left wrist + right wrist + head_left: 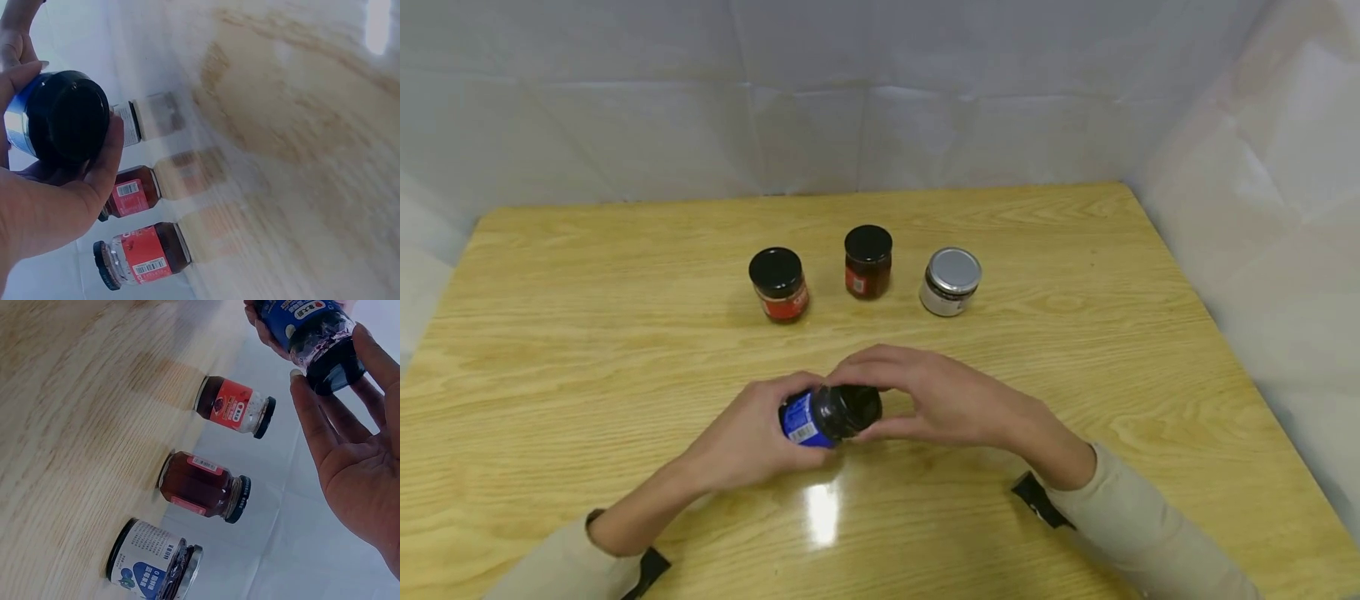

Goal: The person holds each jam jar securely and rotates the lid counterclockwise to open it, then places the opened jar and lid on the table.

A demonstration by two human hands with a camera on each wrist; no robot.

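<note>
The person's left grip clasps the body of the blue-labelled glass jar, held tilted above the bench; the right grip pinches its black lid. Beyond this jar, from the person's side, I see three upright lidded jars: a red-labelled jar slightly left, a reddish-brown jar slightly right, a silver-lidded blueberry-label jar farther right.

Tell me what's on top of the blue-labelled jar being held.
On top of the blue-labelled jar is a black lid, with the right hand around it. The lid covers the jar's mouth, so what lies directly beneath it can't be seen.
</note>
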